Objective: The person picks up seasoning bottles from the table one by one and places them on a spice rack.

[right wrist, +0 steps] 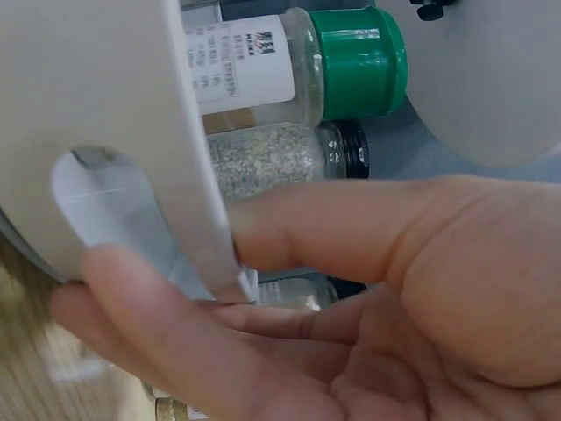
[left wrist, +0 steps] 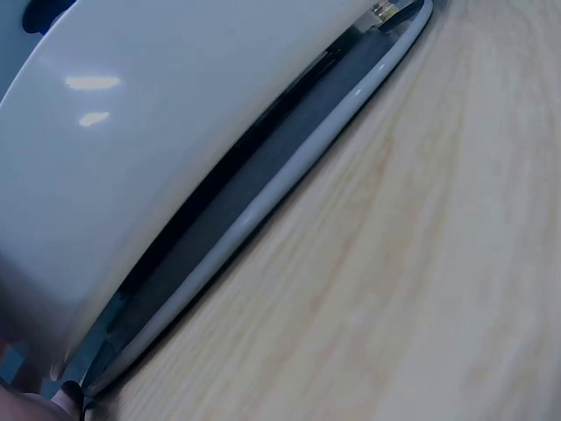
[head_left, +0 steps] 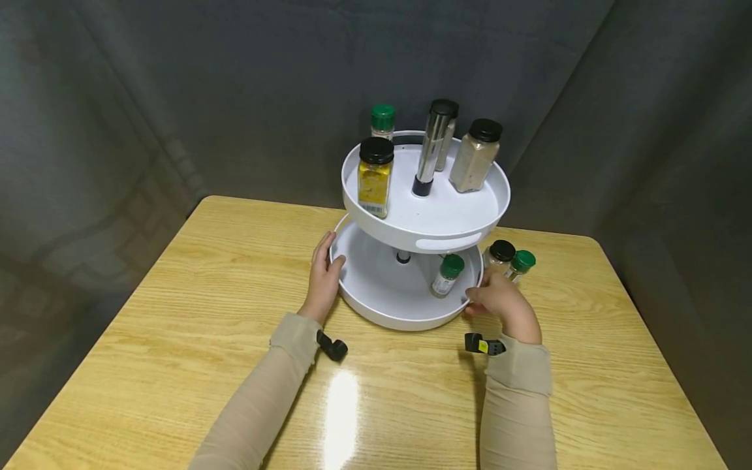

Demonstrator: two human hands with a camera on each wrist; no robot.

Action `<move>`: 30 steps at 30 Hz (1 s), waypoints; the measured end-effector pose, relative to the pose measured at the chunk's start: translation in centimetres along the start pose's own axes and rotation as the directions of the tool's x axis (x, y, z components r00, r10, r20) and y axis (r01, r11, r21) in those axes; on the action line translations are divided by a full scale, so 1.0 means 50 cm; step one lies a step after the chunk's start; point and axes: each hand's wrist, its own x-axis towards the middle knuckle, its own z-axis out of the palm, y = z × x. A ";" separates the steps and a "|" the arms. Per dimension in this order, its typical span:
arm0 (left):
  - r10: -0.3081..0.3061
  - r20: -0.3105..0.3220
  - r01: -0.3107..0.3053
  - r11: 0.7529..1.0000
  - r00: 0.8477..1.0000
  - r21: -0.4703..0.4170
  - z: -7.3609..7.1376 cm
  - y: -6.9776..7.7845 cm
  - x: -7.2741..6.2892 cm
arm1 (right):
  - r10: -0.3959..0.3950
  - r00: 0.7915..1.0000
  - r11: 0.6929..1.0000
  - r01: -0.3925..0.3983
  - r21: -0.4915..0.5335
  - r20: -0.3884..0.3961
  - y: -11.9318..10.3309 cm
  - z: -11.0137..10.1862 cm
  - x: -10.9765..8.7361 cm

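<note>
A white two-tier round spice rack [head_left: 376,314] stands on the table. My left hand [head_left: 320,284] grips the left side of its lower tray, thumb over the rim and fingers outside. On the opposite side, my right hand [head_left: 506,301] holds the same rim between thumb and fingers, beside a handle slot [right wrist: 110,197]. Inside the lower tray, a green-capped spice jar [head_left: 448,277] stands close to the right hand. The upper tray [head_left: 446,222] carries a yellow spice jar [head_left: 374,183], a beige spice jar [head_left: 474,160], a green-capped jar [head_left: 383,121] and another black-capped jar partly behind the post.
Just right of the rack, a black-capped jar [head_left: 501,253] and a green-capped jar [head_left: 521,262] stand on the wooden table [head_left: 235,281], partly hidden by the right hand. A chrome post [head_left: 431,153] rises through the upper tray. Dark curtains [head_left: 264,98] hang behind the table.
</note>
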 end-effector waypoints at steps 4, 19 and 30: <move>0.003 -0.014 -0.003 1.000 1.000 -0.010 0.001 -0.013 0.003 | 0.034 0.996 0.999 -0.035 -0.020 -0.079 0.004 0.003 0.007; -0.079 0.044 0.080 0.996 0.996 -0.034 -0.008 0.030 -0.015 | 0.041 0.988 0.997 -0.049 -0.052 -0.151 0.022 0.003 0.014; -0.070 0.026 0.071 0.997 0.997 -0.043 -0.005 -0.007 0.000 | 0.043 0.944 0.998 -0.058 0.038 0.327 0.014 -0.002 -0.004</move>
